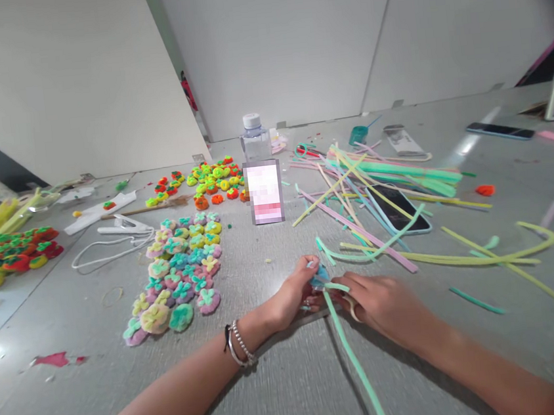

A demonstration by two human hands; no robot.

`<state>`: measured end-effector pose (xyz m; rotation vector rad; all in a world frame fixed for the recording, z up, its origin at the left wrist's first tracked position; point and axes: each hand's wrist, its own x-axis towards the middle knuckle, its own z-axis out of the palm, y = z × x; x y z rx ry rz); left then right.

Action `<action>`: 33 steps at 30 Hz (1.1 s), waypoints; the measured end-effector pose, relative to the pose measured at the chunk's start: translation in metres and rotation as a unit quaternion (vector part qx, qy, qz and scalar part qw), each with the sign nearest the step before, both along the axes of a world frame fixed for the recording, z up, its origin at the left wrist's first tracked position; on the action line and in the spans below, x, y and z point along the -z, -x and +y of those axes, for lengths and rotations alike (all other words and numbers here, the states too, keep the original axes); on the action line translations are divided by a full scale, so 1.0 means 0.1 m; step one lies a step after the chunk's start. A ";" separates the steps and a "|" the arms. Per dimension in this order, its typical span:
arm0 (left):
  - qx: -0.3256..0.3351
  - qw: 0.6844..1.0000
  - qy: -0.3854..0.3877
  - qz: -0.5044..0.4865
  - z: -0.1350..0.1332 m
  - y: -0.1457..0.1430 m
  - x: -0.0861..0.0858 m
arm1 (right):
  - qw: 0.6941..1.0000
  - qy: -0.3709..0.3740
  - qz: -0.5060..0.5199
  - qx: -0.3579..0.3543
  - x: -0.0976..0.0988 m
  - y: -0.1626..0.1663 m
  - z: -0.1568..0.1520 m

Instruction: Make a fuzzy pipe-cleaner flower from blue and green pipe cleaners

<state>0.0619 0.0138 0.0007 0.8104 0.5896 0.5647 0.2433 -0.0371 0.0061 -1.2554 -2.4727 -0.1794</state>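
Note:
My left hand [299, 294] is closed, pinching a small light-blue fuzzy pipe-cleaner piece [320, 275] between thumb and fingers. From that piece a long mint-green pipe cleaner [352, 351] hangs down toward the table's near edge. A short mint end [337, 287] sticks out to the right, by the fingertips of my right hand [378, 299]. That hand is curled closed around what appears to be scissors; only a cream handle loop [353, 308] shows below its fingers, and the blades cannot be made out. Both hands are close together, just above the grey table.
Finished fuzzy flower-topped pieces [179, 264] lie in rows on the left. Orange and yellow ones [217, 177] sit behind. Loose pipe cleaners [355, 193] spread at right, partly over a phone [398, 208]. A clear bottle [254, 137] and a blurred-out box [264, 192] stand at the back.

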 end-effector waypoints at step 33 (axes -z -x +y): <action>-0.004 0.999 -0.033 0.005 0.02 0.01 -0.05 | 0.998 0.013 0.059 -0.020 0.03 -0.06 0.09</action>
